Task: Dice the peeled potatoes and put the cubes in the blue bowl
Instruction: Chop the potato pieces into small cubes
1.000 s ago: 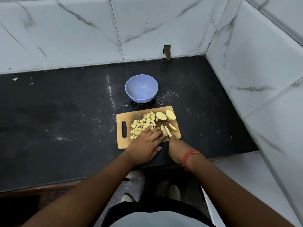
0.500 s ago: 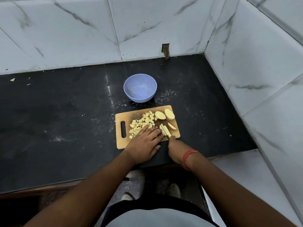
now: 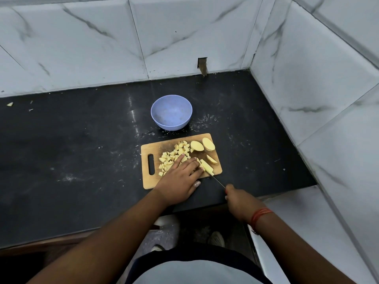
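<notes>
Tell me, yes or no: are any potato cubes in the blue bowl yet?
No. The blue bowl holds no cubes; the potato cubes lie on the cutting board.

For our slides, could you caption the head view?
Left hand steadies potato sticks on the board while the right hand draws the knife; blue bowl empty.

Right hand (image 3: 239, 200) drawn back, knife (image 3: 218, 181) blade exposed.

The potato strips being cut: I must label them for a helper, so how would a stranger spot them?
Find the wooden cutting board on the black counter. At its near right corner, the potato strips lie beside the left hand: long sticks, unlike the small cubes.
</notes>
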Tool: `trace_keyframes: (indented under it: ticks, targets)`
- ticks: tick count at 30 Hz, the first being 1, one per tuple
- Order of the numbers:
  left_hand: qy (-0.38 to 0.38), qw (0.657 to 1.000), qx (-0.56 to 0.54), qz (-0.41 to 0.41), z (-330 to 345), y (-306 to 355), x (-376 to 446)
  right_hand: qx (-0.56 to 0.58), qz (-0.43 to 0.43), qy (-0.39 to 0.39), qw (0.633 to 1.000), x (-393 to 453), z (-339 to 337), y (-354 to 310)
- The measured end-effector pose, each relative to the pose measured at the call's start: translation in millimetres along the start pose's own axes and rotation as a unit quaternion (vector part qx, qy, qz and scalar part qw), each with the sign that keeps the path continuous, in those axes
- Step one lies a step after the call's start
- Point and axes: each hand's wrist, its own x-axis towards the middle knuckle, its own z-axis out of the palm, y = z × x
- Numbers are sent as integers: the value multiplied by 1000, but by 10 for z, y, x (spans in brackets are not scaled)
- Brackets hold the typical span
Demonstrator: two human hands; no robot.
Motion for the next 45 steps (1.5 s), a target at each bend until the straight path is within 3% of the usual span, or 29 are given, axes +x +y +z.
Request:
trace_keyframes:
  ticks: [6,9,13,20,30,33,39,45]
  targets:
    - [5,1000,-10,-13,-41,11,13,-28,-25,53,998,91,-226,67]
    - [9,1000,-16,-19,-29,22,3,66,-7,69,995,107,-294,122]
    - [9,999,-20,-26,0,37,10,155,-18,150,976,205,-330,10]
    - [14,999,-25,-28,-3,54,30,47,-66,242,967,695,-375,-236]
    - [-19,1000,-16,-11,-48,-17,81,-3,-129,244,961,1110,-681,-330]
    - [-34,999,-2,6,-25,-53,120,36,-137,253,957,1062,-659,-256]
    - [-8,1000,14,11,37,-15,180,226,-87,275,931,844,-515,-193]
    - [24,999,10,-34,82,130,195,286,-92,253,920,702,-219,-242]
